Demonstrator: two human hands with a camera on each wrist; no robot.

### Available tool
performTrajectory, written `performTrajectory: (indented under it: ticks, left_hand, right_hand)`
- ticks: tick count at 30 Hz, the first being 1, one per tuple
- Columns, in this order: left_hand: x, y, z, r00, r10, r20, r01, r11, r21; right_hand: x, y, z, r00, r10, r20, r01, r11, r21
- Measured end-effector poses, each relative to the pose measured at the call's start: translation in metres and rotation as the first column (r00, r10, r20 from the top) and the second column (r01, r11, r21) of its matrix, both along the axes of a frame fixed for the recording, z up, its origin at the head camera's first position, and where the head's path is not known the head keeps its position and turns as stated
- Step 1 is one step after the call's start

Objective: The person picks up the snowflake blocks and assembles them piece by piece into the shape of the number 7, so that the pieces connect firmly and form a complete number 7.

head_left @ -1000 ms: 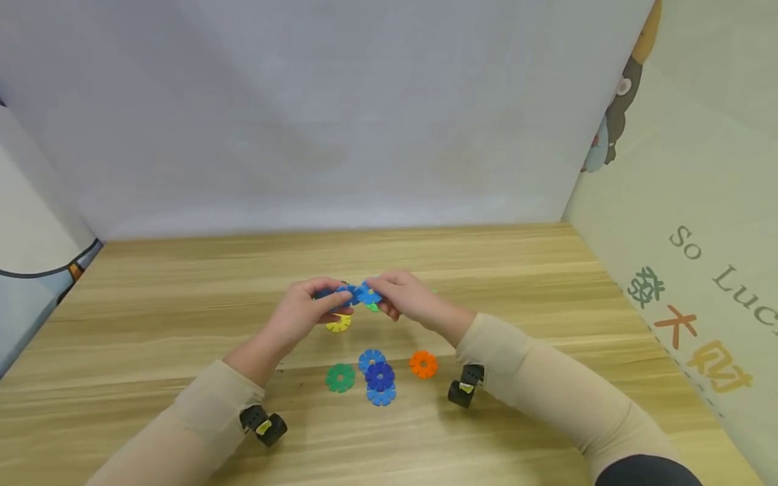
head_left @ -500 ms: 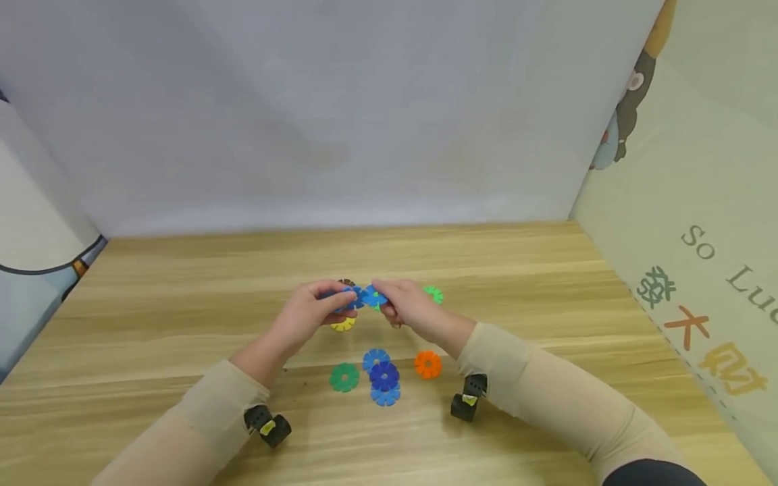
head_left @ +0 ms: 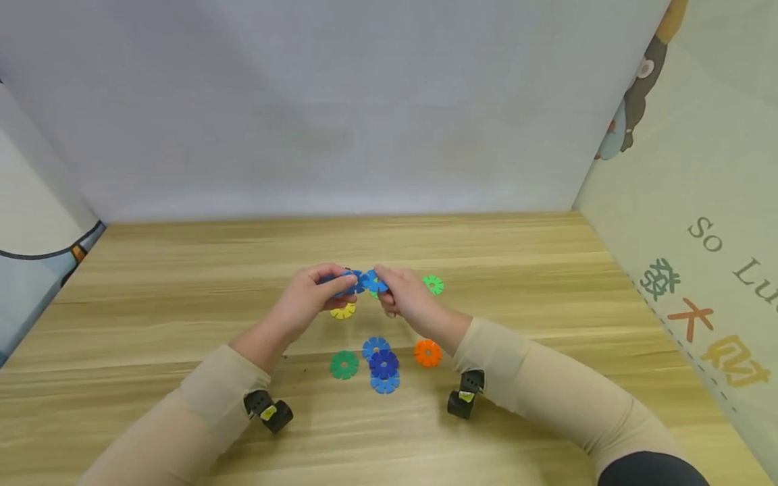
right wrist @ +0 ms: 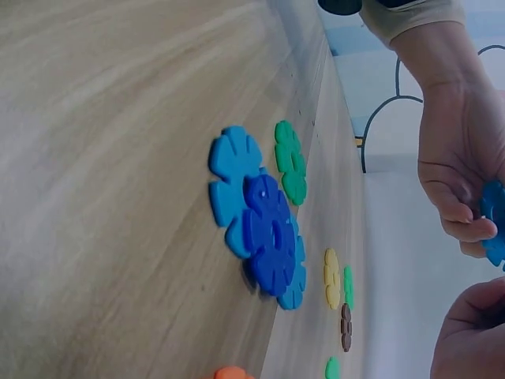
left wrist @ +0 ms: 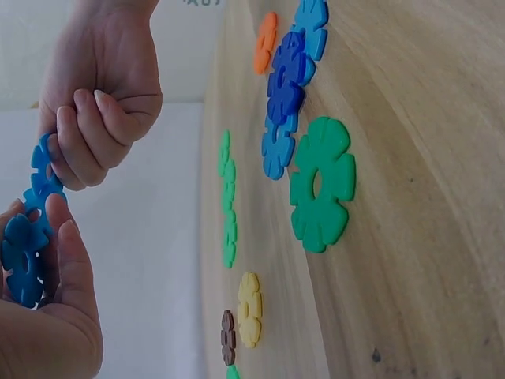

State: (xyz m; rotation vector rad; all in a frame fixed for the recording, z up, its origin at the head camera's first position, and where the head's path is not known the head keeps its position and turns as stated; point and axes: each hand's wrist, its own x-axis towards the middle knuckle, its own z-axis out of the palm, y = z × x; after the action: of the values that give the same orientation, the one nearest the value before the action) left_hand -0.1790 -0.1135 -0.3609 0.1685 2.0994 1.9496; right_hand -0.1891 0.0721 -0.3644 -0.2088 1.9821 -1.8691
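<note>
Pinching from both ends, the left hand [head_left: 310,300] and right hand [head_left: 404,300] hold the joined blue discs [head_left: 363,281] above the surface [head_left: 182,283], fingers curled round them. The pair's long axis runs left to right, near level, over the yellow disc [head_left: 343,312].
</note>
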Motion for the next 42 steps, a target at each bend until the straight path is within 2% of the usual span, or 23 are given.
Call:
performTrajectory:
  ticks: [12, 19, 25, 30, 37, 42]
  left_hand:
    - [-0.004, 0.003, 0.004, 0.999, -0.025, -0.032, 0.025, 1.0, -0.002]
    - [-0.001, 0.004, 0.007, 0.998, -0.026, -0.054, 0.024, 0.999, -0.034]
    - [0.003, 0.007, 0.006, 0.997, -0.03, -0.065, 0.026, 0.998, -0.065]
    - [0.004, 0.006, 0.007, 0.994, -0.027, -0.106, 0.019, 0.997, -0.076]
    - [0.009, 0.005, 0.004, 0.997, -0.008, -0.071, 0.002, 0.996, -0.086]
    - [0.009, 0.006, 0.002, 0.996, -0.008, -0.092, 0.0, 0.996, -0.093]
  right_hand:
    - [0.001, -0.003, 0.0, 0.998, -0.055, -0.013, 0.054, 0.997, -0.054]
    - [0.004, -0.008, -0.005, 0.997, -0.069, -0.03, 0.066, 0.994, -0.092]
    - [0.007, -0.009, -0.008, 0.995, -0.083, -0.053, 0.079, 0.993, -0.083]
    - [0.007, -0.011, -0.006, 0.995, -0.078, -0.054, 0.073, 0.994, -0.083]
    - [0.01, -0.013, -0.009, 0.997, -0.075, -0.017, 0.074, 0.996, -0.042]
    - [0.01, -0.013, -0.009, 0.996, -0.084, -0.013, 0.083, 0.996, -0.035]
